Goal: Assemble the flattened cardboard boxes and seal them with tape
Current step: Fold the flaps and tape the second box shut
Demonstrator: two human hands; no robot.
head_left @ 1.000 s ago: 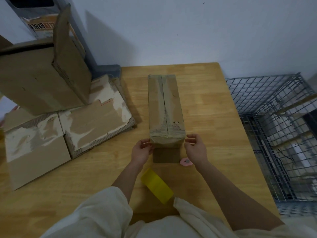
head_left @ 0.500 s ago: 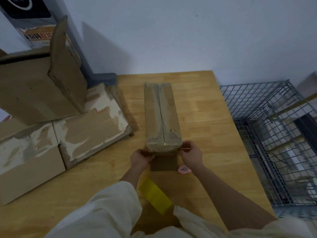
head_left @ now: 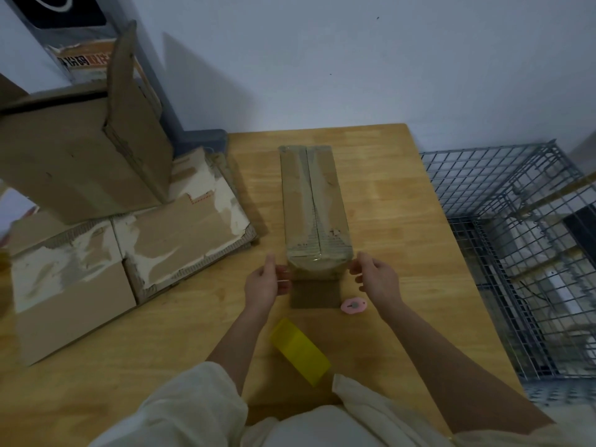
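Head view shows both hands flanking the near end of a tall narrow box (head_left: pixel 314 214) that stands on the table (head_left: pixel 403 221). Left hand (head_left: pixel 263 283) sits just beside the box's left near corner, fingers loosely bent toward it, and whether they touch the cardboard I cannot tell; it holds nothing that I can make out. Right hand (head_left: pixel 375 277) hangs just off the right near corner, fingers relaxed and spread, apart from the box and empty. Clear tape already runs along the top seam and folds over the near edge, so this box looks sealed on the face that shows; I judge the step in hand to be the last smoothing of the tape ends, or letting go of a finished box. A brown flap or card (head_left: pixel 316 295) lies flat at the box's foot, between the hands. Just right of it rests a small pink cutter (head_left: pixel 353 305), and nearer the body a yellow tape roll (head_left: pixel 301 350) lies on its side. To the left, flat boxes (head_left: pixel 129 246) are stacked with an open carton (head_left: pixel 80 156) on top; a wire cage (head_left: pixel 516 237) stands off the table's right edge. Next, I would expect the box to be set aside and a flat one pulled over, which calls for a firm two-handed lift without crushing the walls.
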